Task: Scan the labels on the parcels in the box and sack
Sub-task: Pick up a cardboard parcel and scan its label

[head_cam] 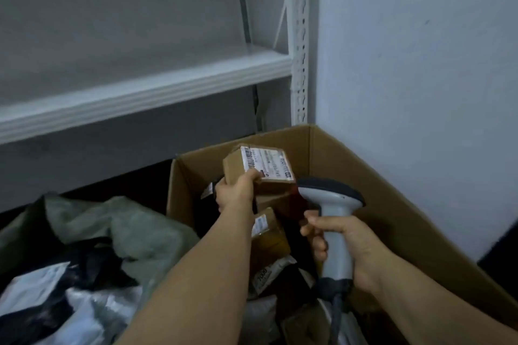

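A pale wall [420, 50] filled the right side of the view, and a white metal shelving unit [145, 87] stood against it on the left. Below the shelf, a large open cardboard box [378, 199] sat in the corner with its flaps up. Just beside it on the left lay a grey-green sack [126, 227], its mouth slumped open over dark and white plastic mailer bags [36, 286]. More parcels were piled inside the box, among them a brown carton [270, 235] with a white sticker, lying under the person's forearms.

A grey handheld scanner [335, 221] with a dark head stood upright over the box, its cable [336, 314] hanging down from the grip. The right hand [347, 244] was wrapped around the scanner's handle, index finger at the front of the grip. The left hand [238, 190] gripped a small brown parcel [238, 168] by its lower corner, holding it raised above the box's contents, tilted, just beside the scanner's head. The parcel's white label [266, 162] with a barcode faced upward; its print was too blurred to read.
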A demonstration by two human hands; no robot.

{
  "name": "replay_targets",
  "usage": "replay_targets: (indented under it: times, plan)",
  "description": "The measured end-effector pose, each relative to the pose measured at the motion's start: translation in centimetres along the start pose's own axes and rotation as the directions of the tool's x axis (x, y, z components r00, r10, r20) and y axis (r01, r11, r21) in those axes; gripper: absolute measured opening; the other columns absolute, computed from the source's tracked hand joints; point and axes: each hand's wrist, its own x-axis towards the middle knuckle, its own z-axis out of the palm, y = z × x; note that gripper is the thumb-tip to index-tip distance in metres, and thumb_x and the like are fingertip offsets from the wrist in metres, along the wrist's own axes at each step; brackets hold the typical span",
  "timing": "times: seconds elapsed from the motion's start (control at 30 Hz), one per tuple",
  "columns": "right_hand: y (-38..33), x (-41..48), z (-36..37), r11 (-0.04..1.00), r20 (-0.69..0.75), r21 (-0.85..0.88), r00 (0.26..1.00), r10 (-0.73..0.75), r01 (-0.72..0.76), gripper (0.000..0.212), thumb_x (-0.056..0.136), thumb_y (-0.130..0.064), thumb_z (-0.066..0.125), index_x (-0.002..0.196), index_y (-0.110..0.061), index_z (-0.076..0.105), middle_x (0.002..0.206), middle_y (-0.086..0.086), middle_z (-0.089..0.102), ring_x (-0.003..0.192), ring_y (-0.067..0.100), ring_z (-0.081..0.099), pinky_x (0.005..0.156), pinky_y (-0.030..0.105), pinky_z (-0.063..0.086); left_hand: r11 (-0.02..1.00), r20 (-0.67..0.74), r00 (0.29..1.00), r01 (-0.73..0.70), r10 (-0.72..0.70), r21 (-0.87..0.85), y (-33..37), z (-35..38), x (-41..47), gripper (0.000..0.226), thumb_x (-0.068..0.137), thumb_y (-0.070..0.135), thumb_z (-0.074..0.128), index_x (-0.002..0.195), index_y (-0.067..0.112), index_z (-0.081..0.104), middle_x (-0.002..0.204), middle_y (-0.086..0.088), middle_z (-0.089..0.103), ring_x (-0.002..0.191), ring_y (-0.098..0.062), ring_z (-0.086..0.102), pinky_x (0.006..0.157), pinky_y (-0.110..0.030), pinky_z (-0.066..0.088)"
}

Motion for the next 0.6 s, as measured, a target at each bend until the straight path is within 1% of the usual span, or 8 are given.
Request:
replay_targets:
  times: [0.07,0.13,0.23,0.3,0.37,0.4,0.47,0.6]
  plan:
    - [-1.3,-4.0,1.1,0.996,-0.016,-0.065,0.998,-0.055,0.054,0.013,0.079,0.000,0.065,0.092,-0.002,0.065,0.065,0.014,0.065,0.041,0.015,0.047,0.038,0.023,0.042,0.999,0.144,0.989,0.027,-0.022,-0.032,2.6,-1.9,-4.4,0.044,0.068,0.015,0.081,0.103,0.017,0.055,0.093,-0.005,0.065,0.077,-0.019,0.063,0.056,-0.026,0.050]
    - [-2.5,-7.9,2.6,0.977,-0.007,-0.175,0.992,-0.123,0.120,0.015,0.079,-0.001,0.068,0.093,-0.002,0.067,0.069,0.015,0.067,0.045,0.017,0.050,0.042,0.025,0.044,1.000,0.225,0.974,-0.003,0.007,-0.014,5.3,-4.1,-8.3,0.041,0.073,0.009,0.078,0.110,0.009,0.059,0.091,-0.006,0.066,0.075,-0.018,0.064,0.052,-0.025,0.049]
    - [-3.9,-13.3,5.7,0.896,0.041,-0.375,0.970,-0.239,0.237,0.012,0.081,0.000,0.069,0.093,0.000,0.068,0.069,0.016,0.067,0.046,0.018,0.051,0.043,0.025,0.044,0.998,0.258,0.964,-0.069,0.065,0.003,9.1,-8.2,-12.7,0.043,0.068,0.012,0.079,0.107,0.006,0.064,0.091,-0.011,0.067,0.076,-0.022,0.064,0.052,-0.027,0.049]
    - [-4.3,-16.1,7.5,0.841,0.074,-0.450,0.951,-0.299,0.299,0.009,0.081,0.002,0.069,0.089,0.003,0.066,0.065,0.016,0.064,0.046,0.019,0.049,0.041,0.024,0.043,0.995,0.263,0.961,-0.096,0.086,0.028,10.8,-10.9,-14.7,0.051,0.063,0.014,0.081,0.110,0.007,0.062,0.096,-0.013,0.066,0.082,-0.026,0.063,0.058,-0.034,0.053]
    - [-4.2,-18.5,9.3,0.788,0.102,-0.517,0.938,-0.330,0.334,0.008,0.079,0.001,0.070,0.085,0.002,0.065,0.060,0.013,0.063,0.043,0.018,0.049,0.042,0.024,0.043,0.990,0.276,0.953,-0.138,0.123,0.035,11.9,-13.7,-16.8,0.054,0.067,0.011,0.080,0.112,0.019,0.052,0.106,-0.014,0.062,0.090,-0.029,0.062,0.071,-0.042,0.056]
    - [-4.0,-19.6,10.2,0.760,0.119,-0.550,0.933,-0.340,0.347,0.008,0.079,0.000,0.071,0.083,0.001,0.065,0.057,0.011,0.063,0.042,0.017,0.049,0.042,0.024,0.043,0.985,0.288,0.946,-0.167,0.148,0.041,12.3,-15.0,-17.7,0.053,0.070,0.010,0.079,0.114,0.024,0.051,0.108,-0.012,0.061,0.090,-0.027,0.061,0.072,-0.042,0.056]
    - [-3.5,-21.3,11.6,0.705,0.172,-0.594,0.917,-0.359,0.387,0.008,0.077,0.002,0.072,0.078,0.000,0.064,0.052,0.009,0.060,0.039,0.015,0.046,0.042,0.024,0.042,0.977,0.316,0.931,-0.208,0.182,0.051,12.7,-17.3,-18.9,0.044,0.073,0.012,0.079,0.112,0.020,0.061,0.105,-0.010,0.064,0.085,-0.025,0.061,0.068,-0.040,0.057]
    - [-2.4,-23.8,13.9,0.614,0.275,-0.653,0.894,-0.354,0.444,0.007,0.078,0.003,0.069,0.076,0.000,0.063,0.045,0.004,0.054,0.037,0.013,0.043,0.040,0.023,0.039,0.968,0.310,0.924,-0.246,0.223,0.036,13.3,-20.4,-21.0,0.031,0.074,0.024,0.080,0.103,0.020,0.072,0.088,-0.009,0.068,0.076,-0.024,0.059,0.072,-0.040,0.058]
